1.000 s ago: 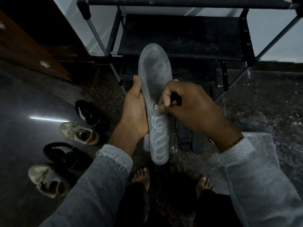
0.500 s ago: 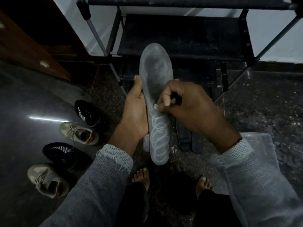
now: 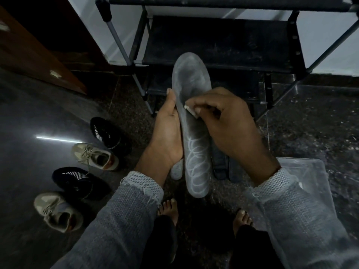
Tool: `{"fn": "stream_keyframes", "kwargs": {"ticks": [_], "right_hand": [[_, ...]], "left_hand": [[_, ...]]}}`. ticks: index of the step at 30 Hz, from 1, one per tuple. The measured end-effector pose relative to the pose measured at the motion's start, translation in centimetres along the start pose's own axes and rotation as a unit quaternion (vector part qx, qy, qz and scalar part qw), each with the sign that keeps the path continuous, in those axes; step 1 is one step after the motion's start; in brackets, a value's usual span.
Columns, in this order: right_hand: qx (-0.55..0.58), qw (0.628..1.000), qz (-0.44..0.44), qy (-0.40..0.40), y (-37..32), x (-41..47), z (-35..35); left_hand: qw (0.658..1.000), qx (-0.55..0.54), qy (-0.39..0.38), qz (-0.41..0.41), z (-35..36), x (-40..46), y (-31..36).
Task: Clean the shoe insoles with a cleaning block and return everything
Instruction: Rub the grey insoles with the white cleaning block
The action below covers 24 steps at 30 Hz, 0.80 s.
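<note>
A grey insole [image 3: 191,78] with a white loop pattern at its heel stands lengthwise in the middle of the view. My left hand [image 3: 167,136] grips its left edge from behind, thumb up along the side. My right hand [image 3: 229,123] pinches a small white cleaning block [image 3: 189,110] and presses it on the insole's middle left part. A second grey insole [image 3: 176,169] shows partly below my left hand. Dark insoles [image 3: 223,166] lie on the floor under my right wrist, mostly hidden.
Two black shoes [image 3: 108,133] and two beige shoes [image 3: 95,156] lie in a row on the dark floor at the left. A black shoe rack [image 3: 219,41] stands ahead. A clear plastic box [image 3: 303,171] sits at the right. My bare feet [image 3: 169,208] are below.
My right hand has slid the cleaning block up and to the left across the insole. My left hand keeps the insole in the same place.
</note>
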State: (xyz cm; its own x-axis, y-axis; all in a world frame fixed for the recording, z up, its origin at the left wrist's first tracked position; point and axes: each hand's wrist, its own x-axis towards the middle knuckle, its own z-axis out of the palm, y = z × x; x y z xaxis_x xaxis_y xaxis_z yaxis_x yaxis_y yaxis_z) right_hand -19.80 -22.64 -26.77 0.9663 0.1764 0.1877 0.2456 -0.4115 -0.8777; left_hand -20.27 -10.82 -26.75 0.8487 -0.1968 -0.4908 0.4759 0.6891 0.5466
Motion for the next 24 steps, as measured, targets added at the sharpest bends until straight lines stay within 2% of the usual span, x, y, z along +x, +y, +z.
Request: {"fn": "stream_keyframes", "kwargs": {"ticks": [5,7,11,15,20,24], "right_hand": [[-0.18,0.981,-0.068,0.014,-0.1,-0.3,0.3],[-0.211,0.974,-0.082,0.02,-0.2,-0.4,0.4],[-0.147,0.988,-0.038,-0.028,-0.2,-0.2,0.0],[-0.13,0.991,-0.02,-0.02,-0.4,0.0,-0.3],[0.025,0.999,0.04,-0.01,-0.8,0.1,-0.8],[-0.023,0.999,0.011,-0.024,-1.0,-0.1,0.1]], "left_hand": [[1.0,-0.012,-0.013,-0.001,-0.4,0.0,0.2],[1.0,-0.015,-0.022,-0.006,-0.5,0.0,0.3],[1.0,-0.013,-0.019,-0.005,-0.7,0.2,0.2],[1.0,-0.01,-0.021,-0.009,-0.9,0.3,0.1],[0.999,-0.012,-0.03,-0.007,-0.7,0.2,0.2],[1.0,0.0,-0.014,-0.005,-0.7,0.4,0.0]]}}
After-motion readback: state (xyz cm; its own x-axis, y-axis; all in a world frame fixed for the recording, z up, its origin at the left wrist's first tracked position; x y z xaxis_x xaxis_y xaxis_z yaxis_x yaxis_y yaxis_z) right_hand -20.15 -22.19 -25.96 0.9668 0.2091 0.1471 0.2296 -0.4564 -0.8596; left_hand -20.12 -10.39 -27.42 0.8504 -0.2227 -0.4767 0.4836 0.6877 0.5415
